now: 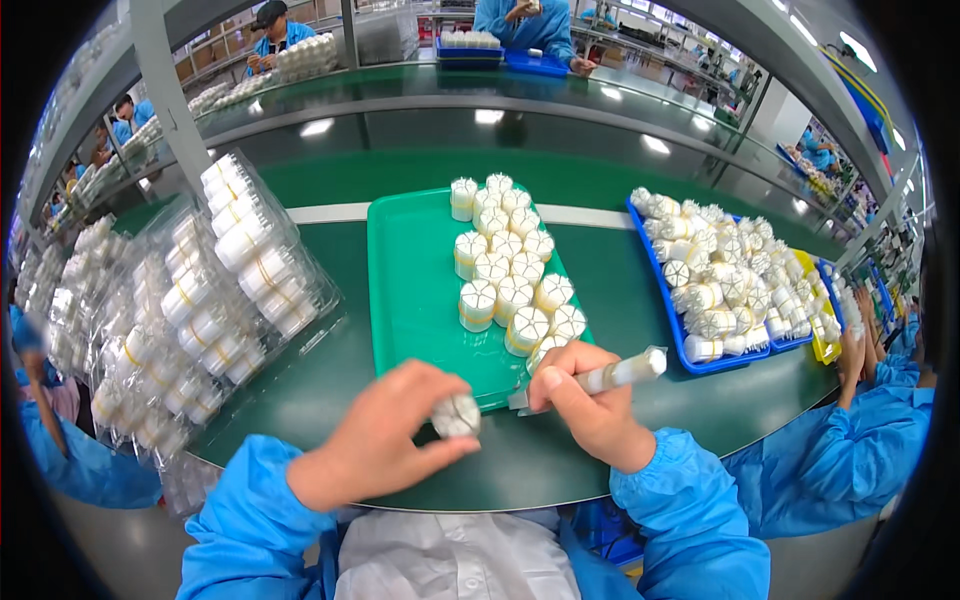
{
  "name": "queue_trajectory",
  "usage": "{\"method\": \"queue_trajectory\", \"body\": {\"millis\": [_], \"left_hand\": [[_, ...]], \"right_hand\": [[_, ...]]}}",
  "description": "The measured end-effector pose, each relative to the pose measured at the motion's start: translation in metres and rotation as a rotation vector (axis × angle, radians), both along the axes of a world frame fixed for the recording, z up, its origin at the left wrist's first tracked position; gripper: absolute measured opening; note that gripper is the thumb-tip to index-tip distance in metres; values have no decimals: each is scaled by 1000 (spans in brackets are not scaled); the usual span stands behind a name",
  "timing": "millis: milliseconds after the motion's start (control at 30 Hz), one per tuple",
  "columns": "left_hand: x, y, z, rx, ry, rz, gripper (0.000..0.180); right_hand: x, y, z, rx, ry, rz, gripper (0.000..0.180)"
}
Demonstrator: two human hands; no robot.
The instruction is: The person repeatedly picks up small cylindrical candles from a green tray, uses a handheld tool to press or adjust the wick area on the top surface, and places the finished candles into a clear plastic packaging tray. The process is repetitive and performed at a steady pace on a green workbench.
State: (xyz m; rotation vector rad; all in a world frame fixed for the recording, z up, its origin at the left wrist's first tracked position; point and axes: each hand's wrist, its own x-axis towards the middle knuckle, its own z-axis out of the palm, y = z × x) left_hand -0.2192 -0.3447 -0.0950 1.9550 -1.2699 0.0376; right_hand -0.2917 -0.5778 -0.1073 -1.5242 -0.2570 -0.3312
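My left hand [380,440] is closed on a small white cylinder [457,416] with a segmented end, held between thumb and fingers before the tray's near edge. My right hand [592,415] grips a hand tool [632,372] with a pale wrapped handle; a short flat blade shows below the fingers, its exact kind unclear. Beyond both hands lies a green tray [410,275]. Several similar white cylinders [514,298], banded with yellow, stand upright in rows along its right side. The nearest one is partly covered by my right hand.
On the right, a blue tray [668,305] is heaped with white cylinders, beside a yellow tray [827,350]. Stacked transparent plastic packs [250,240] of cylinders lean at the left by a metal post [168,90]. Co-workers in blue sit nearby and across the green workbench [330,400].
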Motion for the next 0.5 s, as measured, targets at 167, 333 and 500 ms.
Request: {"method": "queue_trajectory", "body": {"millis": [167, 333, 500], "left_hand": [[-25, -5, -24, -62, 11, 13, 49], [-35, -3, -46, 31, -134, 111, 56], [-35, -1, -56, -93, 33, 22, 59]], "right_hand": [[-6, 3, -5, 18, -16, -6, 22], [-2, 5, -5, 92, -28, -31, 22], [-12, 14, 0, -9, -16, 45, 22]]}}
